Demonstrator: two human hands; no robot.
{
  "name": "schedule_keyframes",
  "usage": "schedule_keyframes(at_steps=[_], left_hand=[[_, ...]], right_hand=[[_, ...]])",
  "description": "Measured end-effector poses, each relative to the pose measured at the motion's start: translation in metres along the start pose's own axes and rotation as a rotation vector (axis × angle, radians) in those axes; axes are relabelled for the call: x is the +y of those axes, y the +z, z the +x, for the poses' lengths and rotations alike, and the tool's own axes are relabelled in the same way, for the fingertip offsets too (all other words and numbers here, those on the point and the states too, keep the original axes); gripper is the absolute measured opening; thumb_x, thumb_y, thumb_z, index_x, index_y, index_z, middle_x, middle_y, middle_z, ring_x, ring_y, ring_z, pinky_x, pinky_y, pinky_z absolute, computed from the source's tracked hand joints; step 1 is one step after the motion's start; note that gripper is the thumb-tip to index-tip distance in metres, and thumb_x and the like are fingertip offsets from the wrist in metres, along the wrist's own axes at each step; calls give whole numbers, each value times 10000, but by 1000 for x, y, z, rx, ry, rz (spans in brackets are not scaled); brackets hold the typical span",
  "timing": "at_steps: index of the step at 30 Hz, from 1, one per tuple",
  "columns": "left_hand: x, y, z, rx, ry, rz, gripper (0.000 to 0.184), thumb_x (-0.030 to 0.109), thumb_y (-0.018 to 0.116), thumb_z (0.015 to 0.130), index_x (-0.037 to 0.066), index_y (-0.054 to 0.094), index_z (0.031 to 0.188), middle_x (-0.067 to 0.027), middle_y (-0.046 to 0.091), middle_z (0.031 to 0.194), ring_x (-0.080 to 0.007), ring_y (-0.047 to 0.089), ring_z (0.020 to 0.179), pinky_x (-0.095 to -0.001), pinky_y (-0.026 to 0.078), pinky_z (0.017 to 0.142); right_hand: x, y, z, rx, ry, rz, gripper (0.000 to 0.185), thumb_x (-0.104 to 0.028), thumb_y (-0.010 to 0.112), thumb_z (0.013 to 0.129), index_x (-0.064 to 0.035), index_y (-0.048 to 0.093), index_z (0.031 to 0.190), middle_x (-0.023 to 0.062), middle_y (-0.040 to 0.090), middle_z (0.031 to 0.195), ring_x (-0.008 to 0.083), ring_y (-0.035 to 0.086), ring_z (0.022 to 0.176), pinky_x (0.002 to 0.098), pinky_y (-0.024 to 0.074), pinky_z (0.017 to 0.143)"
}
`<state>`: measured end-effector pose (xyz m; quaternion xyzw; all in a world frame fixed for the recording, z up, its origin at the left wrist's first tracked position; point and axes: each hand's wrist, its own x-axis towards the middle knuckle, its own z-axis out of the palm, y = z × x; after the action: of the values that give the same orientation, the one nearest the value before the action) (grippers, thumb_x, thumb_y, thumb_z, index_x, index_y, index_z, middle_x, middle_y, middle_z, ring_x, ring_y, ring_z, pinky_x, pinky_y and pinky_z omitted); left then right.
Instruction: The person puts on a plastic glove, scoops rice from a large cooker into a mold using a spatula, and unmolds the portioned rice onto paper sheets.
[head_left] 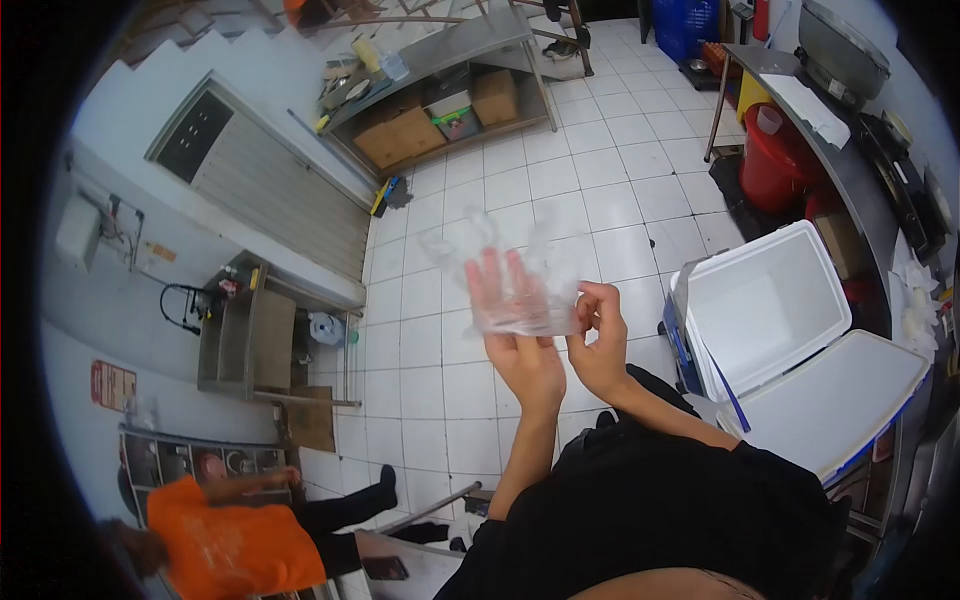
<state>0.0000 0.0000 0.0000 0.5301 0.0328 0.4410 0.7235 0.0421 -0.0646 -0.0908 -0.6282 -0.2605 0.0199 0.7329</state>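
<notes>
A thin, clear plastic glove (535, 318) is partly over my left hand (515, 320), whose fingers are spread inside it. Loose see-through glove fingers stick out above and beside my fingertips. To the right, my right hand (600, 338) has its fingers bent and pinches the edge of the glove near the wrist opening. Both hands are raised in front of my body, above the tiled floor.
An open white cooler (770, 300) with its lid (860, 400) stands at the right, near a red bucket (775, 165) and a metal counter (850, 165). A metal table (440, 60) is ahead. A person in orange (225, 535) is at lower left.
</notes>
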Motion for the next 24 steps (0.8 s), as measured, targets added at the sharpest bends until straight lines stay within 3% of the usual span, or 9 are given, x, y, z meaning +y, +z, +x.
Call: schedule_keyframes(at_steps=[2, 5, 8, 12, 16, 18, 21, 24], left_hand=[[1, 6, 10, -6, -218, -406, 642, 59, 488, 970, 57, 164, 1524, -125, 226, 1571, -270, 235, 1447, -363, 206, 1164], [-70, 20, 84, -74, -234, -229, 653, 48, 472, 972, 62, 133, 1530, -127, 226, 1571, -253, 268, 1435, -320, 249, 1130], [-121, 64, 137, -165, -65, 172, 589, 15, 453, 937, 32, 266, 1495, -128, 302, 1546, -257, 380, 1370, -293, 327, 1054], [-190, 88, 216, -392, 115, 711, 498, -26, 466, 857, -1, 495, 1354, -166, 479, 1396, -263, 492, 1219, -308, 363, 985], [-228, 141, 290, -453, 147, 828, 448, -57, 463, 812, -32, 587, 1243, -175, 641, 1134, -217, 584, 1034, -297, 431, 885], [-257, 151, 314, -453, -14, 648, 439, -29, 471, 843, -12, 557, 1273, -152, 606, 1173, -238, 554, 1092, -329, 403, 937], [-314, 174, 346, -324, -393, 30, 465, 38, 490, 920, 51, 461, 1384, -116, 472, 1420, -313, 441, 1301, -417, 306, 1103], [-355, 211, 382, -285, -748, -469, 501, 185, 520, 950, 53, 388, 1415, -101, 478, 1405, -293, 513, 1207, -397, 417, 1011]], right_hand=[[3, 4, 5, 50, 110, 26, 619, -31, 729, 756, -77, 427, 1295, 93, 429, 1046, 174, 441, 890, 287, 418, 675], [27, 11, 84, 208, -135, -143, 645, -27, 744, 726, -76, 432, 1289, 107, 439, 1065, 187, 453, 910, 286, 414, 695], [50, -19, 165, 419, -532, -387, 661, -35, 754, 716, -78, 435, 1294, 124, 440, 1090, 200, 463, 936, 283, 413, 716], [86, -53, 262, 402, -536, -329, 650, -28, 751, 725, -84, 445, 1296, 107, 491, 1048, 213, 496, 918, 295, 429, 692], [107, -87, 357, 314, -457, -186, 589, 58, 686, 763, -83, 460, 1288, 71, 541, 913, 189, 536, 783, 285, 442, 611], [117, -97, 388, 359, -379, -100, 519, 130, 610, 801, -55, 474, 1267, 60, 544, 843, 141, 537, 689, 249, 464, 590], [126, -120, 420, 460, -179, -33, 462, 144, 572, 832, -16, 447, 1248, 50, 494, 898, 93, 511, 759, 227, 477, 655], [148, -149, 457, 629, -134, 5, 422, 151, 544, 839, -4, 464, 1223, 32, 456, 886, 76, 502, 781, 210, 486, 694]])
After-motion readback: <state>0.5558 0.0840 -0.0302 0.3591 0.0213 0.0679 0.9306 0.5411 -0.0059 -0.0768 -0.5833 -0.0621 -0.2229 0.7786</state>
